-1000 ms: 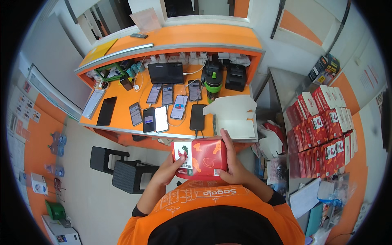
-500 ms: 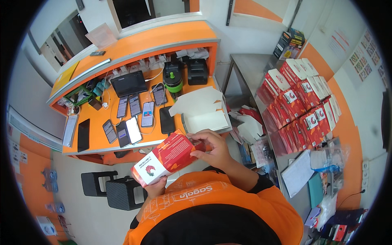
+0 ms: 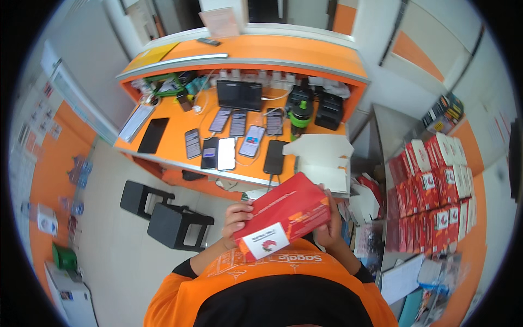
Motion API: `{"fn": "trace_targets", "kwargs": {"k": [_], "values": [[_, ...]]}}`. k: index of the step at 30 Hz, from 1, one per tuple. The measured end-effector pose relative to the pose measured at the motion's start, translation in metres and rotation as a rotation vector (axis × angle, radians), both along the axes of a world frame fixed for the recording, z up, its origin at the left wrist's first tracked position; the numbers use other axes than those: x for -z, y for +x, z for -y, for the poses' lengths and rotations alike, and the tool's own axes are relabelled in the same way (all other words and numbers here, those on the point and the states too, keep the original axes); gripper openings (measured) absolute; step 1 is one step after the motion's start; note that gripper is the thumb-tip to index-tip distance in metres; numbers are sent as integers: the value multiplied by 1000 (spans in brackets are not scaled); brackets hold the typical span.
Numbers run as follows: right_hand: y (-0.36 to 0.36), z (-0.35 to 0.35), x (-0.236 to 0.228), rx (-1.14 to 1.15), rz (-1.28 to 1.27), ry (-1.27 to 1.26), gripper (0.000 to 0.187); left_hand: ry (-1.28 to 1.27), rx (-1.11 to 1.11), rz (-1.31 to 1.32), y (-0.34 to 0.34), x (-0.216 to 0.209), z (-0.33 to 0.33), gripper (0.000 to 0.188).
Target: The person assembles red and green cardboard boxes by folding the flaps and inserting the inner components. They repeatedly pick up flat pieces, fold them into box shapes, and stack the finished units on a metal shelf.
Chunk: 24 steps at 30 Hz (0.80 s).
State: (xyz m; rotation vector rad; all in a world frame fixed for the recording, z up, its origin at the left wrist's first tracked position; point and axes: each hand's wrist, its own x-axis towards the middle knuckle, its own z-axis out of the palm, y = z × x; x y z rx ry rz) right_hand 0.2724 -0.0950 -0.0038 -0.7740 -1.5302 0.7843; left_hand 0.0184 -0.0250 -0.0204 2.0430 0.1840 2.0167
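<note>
A red cardboard box [image 3: 283, 204] with orange patterns and a white label panel is held tilted in front of my chest, between both hands. My left hand [image 3: 236, 222] grips its left side, with fingers bent over the edge. At the opposite end, my right hand [image 3: 330, 224] holds the box's right side, its fingers partly hidden behind the cardboard. Just beyond the box, an unfolded white carton [image 3: 322, 163] rests on the right end of the orange desk [image 3: 188, 117].
Several phones [image 3: 251, 140] and a dark tablet [image 3: 239, 95] lie or stand on the desk, near a green-lidded bottle [image 3: 300, 115]. Stacked red boxes [image 3: 427, 189] fill the metal table [image 3: 381, 122] at right. Black stools [image 3: 173, 226] stand on the floor at left.
The box has swung round to show its broad red face, and my left hand has moved from its lower end to its left side. The whole view has turned to the left.
</note>
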Motion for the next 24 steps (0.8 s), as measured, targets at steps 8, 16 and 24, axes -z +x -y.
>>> {"fn": "trace_targets", "kwargs": {"k": [8,16,24], "values": [[-3,-13,4,35,105,43,106,-80,161,-109,-12,-14,9,85],[1,-31,11,-95,60,19,103,-202,229,-49,-11,-3,10,101],[-9,-23,-29,70,360,-10,100,-956,206,32,-13,18,25,103]]}}
